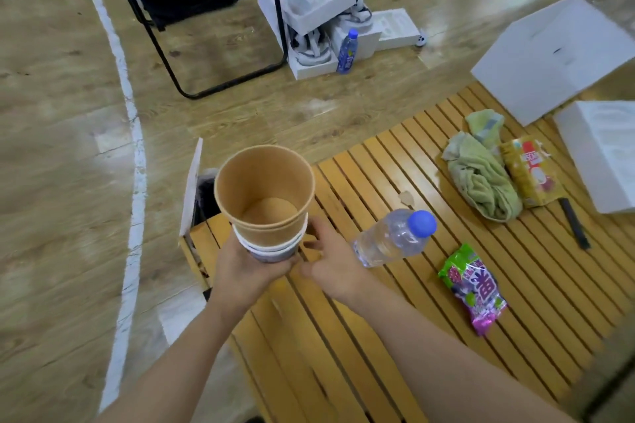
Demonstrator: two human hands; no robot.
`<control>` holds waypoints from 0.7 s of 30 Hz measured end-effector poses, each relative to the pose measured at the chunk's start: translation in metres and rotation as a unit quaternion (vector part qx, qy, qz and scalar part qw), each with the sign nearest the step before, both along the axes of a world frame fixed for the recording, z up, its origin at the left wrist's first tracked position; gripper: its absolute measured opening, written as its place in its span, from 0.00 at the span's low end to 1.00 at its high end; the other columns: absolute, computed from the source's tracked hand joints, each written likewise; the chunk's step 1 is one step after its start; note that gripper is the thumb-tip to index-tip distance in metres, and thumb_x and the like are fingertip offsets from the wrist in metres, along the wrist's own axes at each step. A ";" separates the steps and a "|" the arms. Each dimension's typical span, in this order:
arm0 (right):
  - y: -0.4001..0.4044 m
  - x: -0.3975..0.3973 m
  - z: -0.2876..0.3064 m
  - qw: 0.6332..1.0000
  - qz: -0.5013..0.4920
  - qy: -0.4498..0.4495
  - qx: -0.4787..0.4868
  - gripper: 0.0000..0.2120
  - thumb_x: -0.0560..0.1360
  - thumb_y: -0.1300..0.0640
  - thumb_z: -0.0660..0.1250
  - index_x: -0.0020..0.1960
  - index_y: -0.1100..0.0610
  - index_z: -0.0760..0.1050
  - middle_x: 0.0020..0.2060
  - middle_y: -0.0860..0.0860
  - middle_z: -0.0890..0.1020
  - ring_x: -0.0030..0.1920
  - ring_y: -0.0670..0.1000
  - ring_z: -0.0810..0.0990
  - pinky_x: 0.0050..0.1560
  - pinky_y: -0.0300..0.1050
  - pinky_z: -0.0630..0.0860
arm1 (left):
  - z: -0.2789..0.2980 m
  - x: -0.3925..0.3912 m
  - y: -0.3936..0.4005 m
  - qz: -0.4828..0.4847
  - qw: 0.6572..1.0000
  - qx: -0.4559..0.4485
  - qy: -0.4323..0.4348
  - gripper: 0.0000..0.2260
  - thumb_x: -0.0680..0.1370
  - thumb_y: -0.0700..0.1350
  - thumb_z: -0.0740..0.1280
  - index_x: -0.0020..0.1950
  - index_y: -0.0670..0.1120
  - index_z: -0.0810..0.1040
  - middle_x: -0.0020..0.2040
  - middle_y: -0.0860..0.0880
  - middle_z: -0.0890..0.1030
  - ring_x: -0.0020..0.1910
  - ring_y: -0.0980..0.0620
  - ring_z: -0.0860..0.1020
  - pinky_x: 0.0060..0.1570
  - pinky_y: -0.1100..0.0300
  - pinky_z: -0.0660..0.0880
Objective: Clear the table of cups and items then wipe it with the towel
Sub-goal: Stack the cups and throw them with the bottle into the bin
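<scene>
A stack of paper cups [264, 192], brown one on top and empty, is held over the slatted wooden table's [343, 336] left corner. My left hand [244, 268] grips the stack from below. My right hand [330, 257] rests beside the stack's base, fingers touching it. On the table stand or lie a clear water bottle with a blue cap [395, 237], a green and purple snack bag [474, 288], a crumpled green towel [481, 172], a yellow packet [532, 172] and a thin black stick [575, 223].
A bin with a white board [192, 189] against it stands on the floor left of the table. White foam boxes [549, 58] sit at the table's far right. A black folding chair [206, 10], white packaging [323, 7] and a blue bottle [347, 51] are on the floor beyond.
</scene>
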State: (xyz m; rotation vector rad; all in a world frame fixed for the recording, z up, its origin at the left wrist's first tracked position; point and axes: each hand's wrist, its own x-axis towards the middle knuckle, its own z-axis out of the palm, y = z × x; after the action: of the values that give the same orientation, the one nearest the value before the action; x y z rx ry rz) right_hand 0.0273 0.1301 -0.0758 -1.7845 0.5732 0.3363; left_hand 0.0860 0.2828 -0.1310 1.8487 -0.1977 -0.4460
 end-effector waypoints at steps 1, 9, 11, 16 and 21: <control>0.003 0.004 0.009 1.000 0.004 0.000 -0.003 0.32 0.64 0.58 0.69 0.67 0.47 0.68 0.61 0.44 0.76 0.63 0.46 0.74 0.63 0.43 0.73 | 0.013 0.007 0.005 -0.009 1.000 -0.005 -0.001 0.32 0.61 0.43 0.84 0.62 0.46 0.78 0.55 0.50 0.85 0.56 0.51 0.82 0.54 0.50 0.79; 0.029 0.049 0.105 0.999 0.018 -0.040 0.005 0.35 0.67 0.64 0.72 0.66 0.40 0.66 0.62 0.40 0.75 0.64 0.47 0.72 0.60 0.47 0.76 | 0.136 0.074 0.035 -0.084 0.996 0.020 -0.036 0.34 0.60 0.41 0.84 0.64 0.43 0.76 0.54 0.49 0.84 0.55 0.52 0.82 0.49 0.58 0.80; 0.025 0.056 0.128 0.998 0.054 -0.041 -0.019 0.36 0.68 0.68 0.71 0.68 0.41 0.64 0.62 0.40 0.73 0.65 0.47 0.72 0.61 0.44 0.73 | 0.164 0.085 0.041 -0.078 0.995 0.031 -0.048 0.30 0.60 0.41 0.84 0.60 0.46 0.79 0.51 0.50 0.85 0.52 0.54 0.83 0.46 0.63 0.79; 0.008 0.053 0.189 0.986 0.116 -0.016 -0.119 0.35 0.73 0.68 0.67 0.76 0.49 0.62 0.68 0.51 0.73 0.67 0.54 0.73 0.61 0.43 0.73 | 0.234 0.092 0.051 -0.054 0.996 0.032 -0.059 0.27 0.60 0.44 0.84 0.55 0.52 0.81 0.51 0.54 0.86 0.52 0.55 0.84 0.52 0.52 0.80; -0.007 0.039 0.233 0.985 0.096 -0.019 -0.142 0.34 0.73 0.67 0.70 0.75 0.52 0.63 0.71 0.51 0.71 0.68 0.52 0.71 0.60 0.38 0.73 | 0.290 0.087 0.049 -0.052 0.996 0.029 -0.071 0.29 0.59 0.45 0.85 0.57 0.51 0.81 0.52 0.54 0.86 0.54 0.55 0.83 0.56 0.49 0.79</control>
State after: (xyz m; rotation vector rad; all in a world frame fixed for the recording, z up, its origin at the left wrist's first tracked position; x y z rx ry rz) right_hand 0.0666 0.1232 0.1574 -2.1249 0.4384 0.3647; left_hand 0.1728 0.3321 0.1590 1.9345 -0.3831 -0.3962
